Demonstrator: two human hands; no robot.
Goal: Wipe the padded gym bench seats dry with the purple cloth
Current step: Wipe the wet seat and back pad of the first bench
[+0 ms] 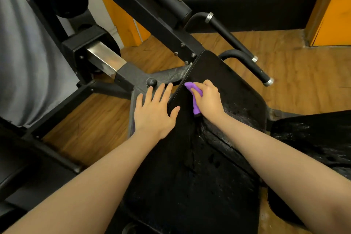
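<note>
A black padded bench seat (pixel 191 167) fills the middle of the view, its right part glistening with water drops. My right hand (pixel 209 100) grips a bunched purple cloth (pixel 195 97) and presses it on the seat near the far left edge. My left hand (pixel 155 108) lies flat with fingers spread on the seat's left edge, thumb on the pad. A second black pad (pixel 319 138), wet and shiny, sits to the right.
The black steel machine frame (pixel 136 78) with a knob and a chrome post runs to the left and behind. Two black handle bars (pixel 247 57) with silver caps stick out beyond the seat. Wood floor (pixel 91 125) surrounds it; orange walls (pixel 330 15) stand behind.
</note>
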